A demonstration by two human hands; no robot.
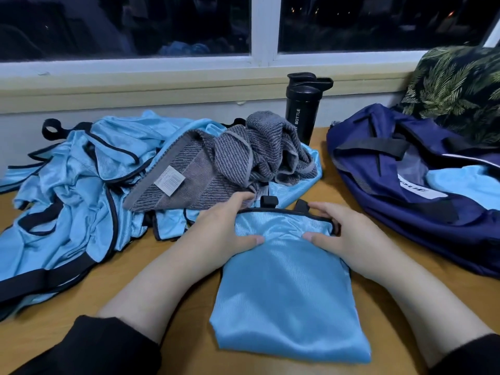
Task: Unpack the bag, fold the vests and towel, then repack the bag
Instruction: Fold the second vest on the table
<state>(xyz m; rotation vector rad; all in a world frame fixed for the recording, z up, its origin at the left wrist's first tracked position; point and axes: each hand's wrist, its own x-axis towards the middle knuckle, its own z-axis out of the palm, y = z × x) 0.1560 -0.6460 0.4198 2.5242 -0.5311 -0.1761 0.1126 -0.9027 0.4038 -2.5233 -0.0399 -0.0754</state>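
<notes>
A folded blue vest (286, 288) lies on the wooden table (189, 315) right in front of the person. The left hand (227, 226) and the right hand (341, 234) both grip its far edge, fingers curled over the black trim and thumbs pressed on top. To the left sits a loose heap of blue vests (67, 190), with a crumpled grey towel (230, 161) lying across its right side. A black bottle (304, 106) stands just behind the towel, by the window. The navy bag (400, 185) lies open at the right, something blue inside it.
</notes>
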